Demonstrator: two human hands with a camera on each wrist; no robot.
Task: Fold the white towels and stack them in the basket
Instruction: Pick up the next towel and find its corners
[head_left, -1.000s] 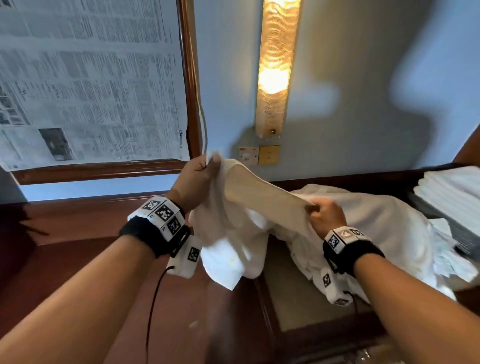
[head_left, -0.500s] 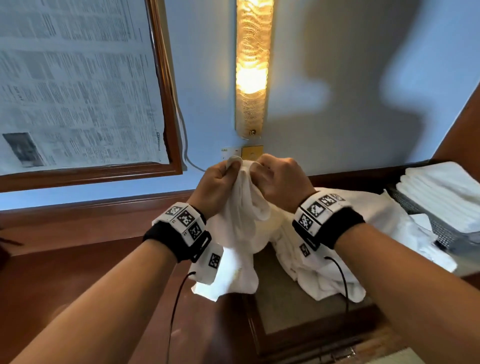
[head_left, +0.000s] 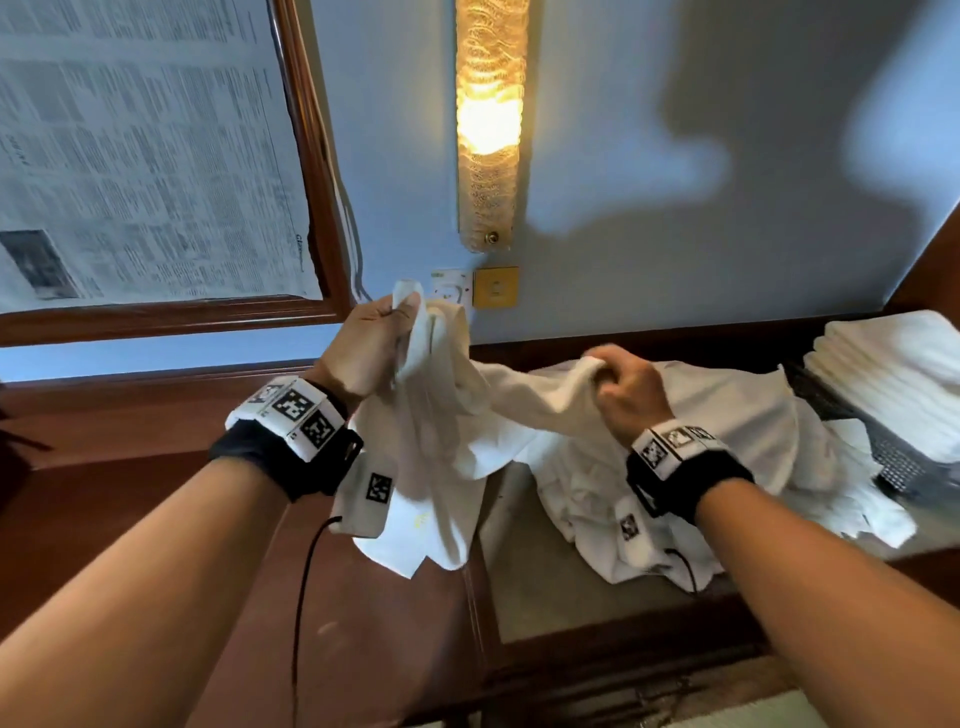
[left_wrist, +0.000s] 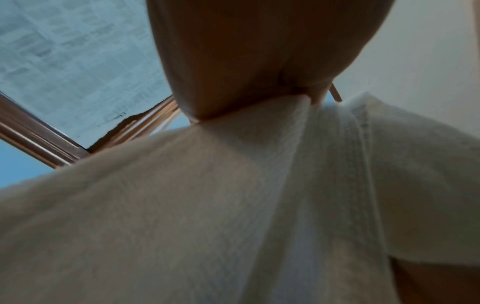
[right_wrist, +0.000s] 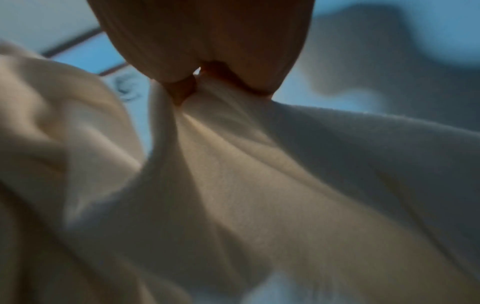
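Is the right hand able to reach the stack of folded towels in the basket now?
Probably not at once: the right hand grips the towel shared with the left hand. Nothing blocks the way to the folded stack in the basket.

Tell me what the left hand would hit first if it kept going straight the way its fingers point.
Probably the blue wall, around the white socket plate. The left hand, gripping the white towel, points up and away toward it. Depth is unclear, but nothing else shows in between.
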